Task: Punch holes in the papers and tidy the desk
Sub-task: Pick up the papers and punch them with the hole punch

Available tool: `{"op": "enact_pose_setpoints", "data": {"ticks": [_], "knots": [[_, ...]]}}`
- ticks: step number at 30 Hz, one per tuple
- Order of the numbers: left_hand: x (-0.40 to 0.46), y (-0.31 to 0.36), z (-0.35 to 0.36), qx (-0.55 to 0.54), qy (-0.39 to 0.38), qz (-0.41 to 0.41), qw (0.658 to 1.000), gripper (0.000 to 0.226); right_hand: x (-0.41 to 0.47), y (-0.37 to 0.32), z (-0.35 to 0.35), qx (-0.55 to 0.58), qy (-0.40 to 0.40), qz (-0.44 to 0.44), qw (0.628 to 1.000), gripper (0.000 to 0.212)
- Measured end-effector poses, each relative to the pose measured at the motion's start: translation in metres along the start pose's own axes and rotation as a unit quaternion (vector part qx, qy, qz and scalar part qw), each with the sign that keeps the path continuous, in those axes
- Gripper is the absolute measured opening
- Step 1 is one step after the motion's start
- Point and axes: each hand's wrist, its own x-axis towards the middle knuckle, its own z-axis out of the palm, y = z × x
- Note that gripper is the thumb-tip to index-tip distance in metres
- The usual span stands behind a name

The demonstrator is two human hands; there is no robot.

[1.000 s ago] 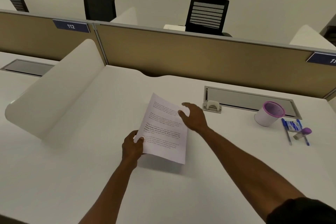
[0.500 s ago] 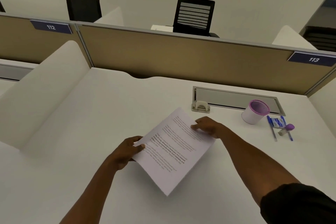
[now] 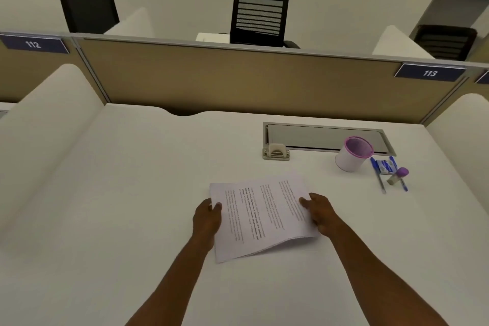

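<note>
Turning under both hands, the papers (image 3: 260,216) have swung from an upright, slanted hold a second ago to lie sideways now, their printed lines running away from the person and one long edge facing the hole punch (image 3: 276,151). I take this as squaring the sheets for punching, so the task seems to be at its start: no holes show along any edge, though the print is too small to be sure. On the white desk (image 3: 132,193) the stack sits near the person, low over the surface, its near edge bowed up so that the sheets fan a little. It looks like several thin white pages of black text, limp and easy to slide apart. The left hand (image 3: 207,219) grips the left short edge, thumb on top, and the right hand (image 3: 318,213) pinches the right one the same way. The punch stands apart behind the stack. To the right, well apart, are a pink-rimmed cup (image 3: 354,153), blue pens (image 3: 379,177) and small stationery, still to be tidied.
</note>
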Motion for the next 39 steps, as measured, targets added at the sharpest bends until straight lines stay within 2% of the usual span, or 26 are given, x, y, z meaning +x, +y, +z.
{"op": "enact_pose_setpoints", "data": {"ticks": [2,4,5,7,11,12,16,20,39], "knots": [[-0.005,0.0,0.012,0.08,0.031,0.037,0.996,0.033,-0.003,0.001,0.001,-0.09,0.017,-0.024,0.995,0.031],[-0.008,0.003,0.02,0.103,0.064,0.059,0.991,0.041,-0.007,-0.003,0.001,-0.207,0.045,-0.041,0.977,0.032],[-0.009,0.005,0.023,0.11,0.08,0.079,0.988,0.043,-0.007,-0.005,0.001,-0.241,0.057,-0.05,0.968,0.029],[-0.009,0.009,0.027,0.133,0.097,0.128,0.978,0.044,-0.006,-0.007,0.001,-0.265,0.086,-0.071,0.958,0.037],[-0.001,0.016,0.035,0.127,0.105,0.158,0.974,0.043,-0.005,-0.007,-0.004,-0.217,0.12,-0.087,0.965,0.025],[0.001,0.019,0.037,0.114,0.103,0.153,0.976,0.044,-0.004,-0.007,-0.005,-0.195,0.126,-0.087,0.969,0.028],[0.015,0.035,0.046,0.08,0.099,0.105,0.986,0.05,0.008,-0.011,-0.02,-0.093,0.116,-0.053,0.987,0.024],[0.029,0.048,0.059,0.08,0.081,0.115,0.987,0.046,0.022,-0.02,-0.032,-0.02,0.096,-0.022,0.995,0.021],[0.059,0.053,0.083,0.121,0.055,0.101,0.986,0.043,0.053,-0.024,-0.047,-0.017,0.098,-0.014,0.995,0.017]]}}
